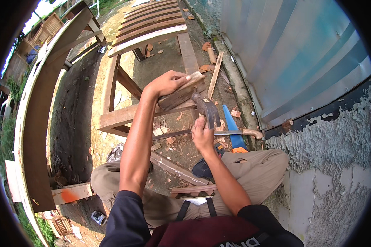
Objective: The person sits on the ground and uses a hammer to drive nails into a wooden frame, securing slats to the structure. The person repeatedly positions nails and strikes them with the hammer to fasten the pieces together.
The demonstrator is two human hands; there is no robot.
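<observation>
Two hands at work over a wooden frame (111, 117) standing on the dirt ground (76, 107). Left hand (167, 83): fingers curled over a short wood block (181, 94), pressing it onto the frame's near rail by its right corner. Right hand (203, 136): closed around the handle of a claw hammer (207, 109), head raised just beside the block. One handsaw (218, 133) and a blue blade (231, 125) lie on the ground below. Wood offcuts (210, 68) scattered near the metal wall (292, 53).
</observation>
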